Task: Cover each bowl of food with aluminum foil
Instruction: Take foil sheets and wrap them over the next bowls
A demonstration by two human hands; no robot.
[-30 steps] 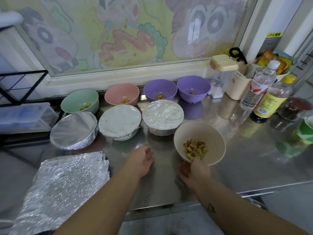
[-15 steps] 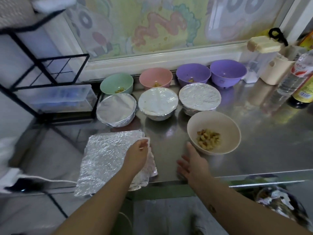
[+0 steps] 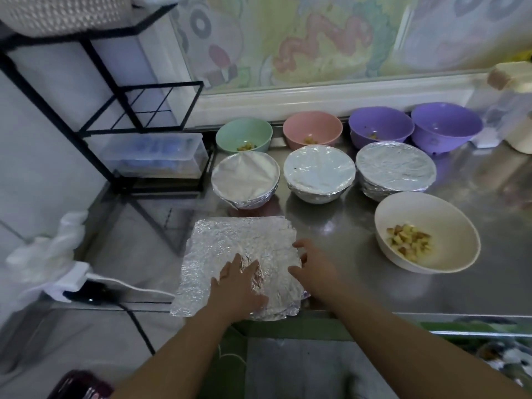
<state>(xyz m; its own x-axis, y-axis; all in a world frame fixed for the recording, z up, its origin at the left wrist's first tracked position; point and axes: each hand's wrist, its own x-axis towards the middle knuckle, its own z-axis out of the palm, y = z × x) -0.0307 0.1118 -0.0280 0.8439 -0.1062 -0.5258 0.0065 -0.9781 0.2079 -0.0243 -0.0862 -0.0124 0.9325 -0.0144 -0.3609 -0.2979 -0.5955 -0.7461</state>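
A stack of crinkled aluminum foil sheets (image 3: 239, 246) lies at the steel counter's front left corner. My left hand (image 3: 240, 286) rests flat on the stack with fingers spread. My right hand (image 3: 315, 267) touches the stack's right edge, fingers relaxed. A beige bowl (image 3: 449, 217) with chopped food sits uncovered to the right. Behind the stack stand three foil-covered bowls, the left (image 3: 244, 180), the middle (image 3: 318, 171) and the right (image 3: 395, 168). Further back stand a green bowl (image 3: 244, 135), a pink bowl (image 3: 312, 128) and two purple bowls (image 3: 380, 125) (image 3: 446, 125), all uncovered.
A black wire rack (image 3: 138, 110) holding a clear plastic box (image 3: 155, 155) stands left of the counter. A white power strip with a cable (image 3: 72, 279) lies on a lower surface at left. A cream container (image 3: 518, 82) sits at the back right. The counter's front edge (image 3: 431, 316) runs just below my hands.
The view has swung left. My left hand slid onto the foil stack and flattened there. My right hand moved left from in front of the beige bowl to the stack's right edge.
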